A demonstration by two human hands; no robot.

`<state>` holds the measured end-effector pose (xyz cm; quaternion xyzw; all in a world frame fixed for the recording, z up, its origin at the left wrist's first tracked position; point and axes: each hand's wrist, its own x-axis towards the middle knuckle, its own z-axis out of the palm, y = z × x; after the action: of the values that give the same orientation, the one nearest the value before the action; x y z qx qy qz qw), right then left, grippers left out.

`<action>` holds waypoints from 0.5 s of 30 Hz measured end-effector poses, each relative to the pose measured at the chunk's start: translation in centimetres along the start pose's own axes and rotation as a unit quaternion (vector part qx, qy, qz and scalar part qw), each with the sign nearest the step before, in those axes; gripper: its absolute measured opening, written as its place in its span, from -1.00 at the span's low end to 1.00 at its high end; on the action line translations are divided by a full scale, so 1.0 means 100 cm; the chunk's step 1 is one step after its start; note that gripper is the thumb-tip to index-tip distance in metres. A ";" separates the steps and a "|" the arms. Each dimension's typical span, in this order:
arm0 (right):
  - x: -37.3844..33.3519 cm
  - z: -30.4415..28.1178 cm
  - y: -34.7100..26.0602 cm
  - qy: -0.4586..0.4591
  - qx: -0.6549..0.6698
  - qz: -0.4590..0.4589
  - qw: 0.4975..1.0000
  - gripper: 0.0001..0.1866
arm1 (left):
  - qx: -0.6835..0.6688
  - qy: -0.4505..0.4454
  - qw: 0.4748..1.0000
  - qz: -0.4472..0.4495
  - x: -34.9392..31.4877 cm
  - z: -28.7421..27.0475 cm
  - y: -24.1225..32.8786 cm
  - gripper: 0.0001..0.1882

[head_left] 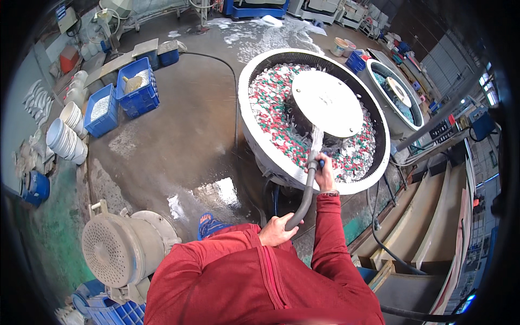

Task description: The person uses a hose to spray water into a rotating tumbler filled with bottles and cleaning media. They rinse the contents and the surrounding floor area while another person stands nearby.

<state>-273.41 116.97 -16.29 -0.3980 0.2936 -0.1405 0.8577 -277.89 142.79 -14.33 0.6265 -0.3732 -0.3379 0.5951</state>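
The left hand (pixel 276 230) is clamped round the lower grey hose (pixel 304 197); the right hand (pixel 325 173), fingers closed on its nozzle end, sprays water over the rim of the round tub (pixel 254 135) at 1 o'clock. Open wet floor (pixel 184 135) spreads toward 11 o'clock, ending at blue crates (pixel 138 89) and stacked white bowls (pixel 65 138).

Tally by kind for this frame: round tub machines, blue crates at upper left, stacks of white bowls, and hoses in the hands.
Round tub machines: 2
Blue crates at upper left: 3
Stacks of white bowls: 2
Hose, held by left hand and right hand: 1
Total: 8
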 end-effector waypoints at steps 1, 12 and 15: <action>0.005 0.004 0.011 0.057 -0.012 0.018 0.998 -0.68 | -0.001 0.023 0.999 0.030 0.002 -0.009 -0.001 -0.73; 0.027 0.086 0.038 0.053 -0.025 -0.027 0.998 -0.74 | -0.008 0.040 0.997 0.063 -0.015 -0.108 -0.010 -0.72; 0.028 0.098 0.062 0.087 0.010 -0.011 0.996 -0.69 | -0.005 0.034 0.999 0.039 -0.020 -0.132 -0.009 -0.72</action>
<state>-265.06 125.51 -17.10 -0.3786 0.3609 -0.1866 0.8316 -267.40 151.04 -14.46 0.6194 -0.3751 -0.2944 0.6237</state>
